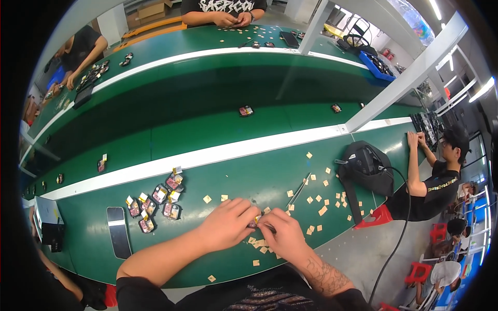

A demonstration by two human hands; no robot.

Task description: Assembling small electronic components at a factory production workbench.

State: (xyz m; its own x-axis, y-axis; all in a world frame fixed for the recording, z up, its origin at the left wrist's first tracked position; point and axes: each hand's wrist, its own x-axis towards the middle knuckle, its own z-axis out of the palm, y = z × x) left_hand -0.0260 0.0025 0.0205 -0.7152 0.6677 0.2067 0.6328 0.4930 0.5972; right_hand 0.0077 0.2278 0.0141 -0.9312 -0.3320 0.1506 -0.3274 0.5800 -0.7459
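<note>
My left hand [232, 223] is closed around a small dark electronic module [252, 224] that has a yellow bit at its edge. Most of the module is hidden by the fingers. Right up against it, my right hand [282, 231] has its fingers pinched together at the yellow part; what they grip is too small to make out. Small tan squares [263, 249] lie scattered under and around my right hand. Left of my left hand, several similar modules [160, 194] with yellow and white tabs sit in a loose group on the green table [207, 179].
A phone [119, 232] lies at the left. To the right are tweezers [299, 191] and a black bag [367, 168]. Beyond the white rail [202, 153], more modules [246, 111] sit on a green belt. A co-worker [423, 179] sits at the right, others across.
</note>
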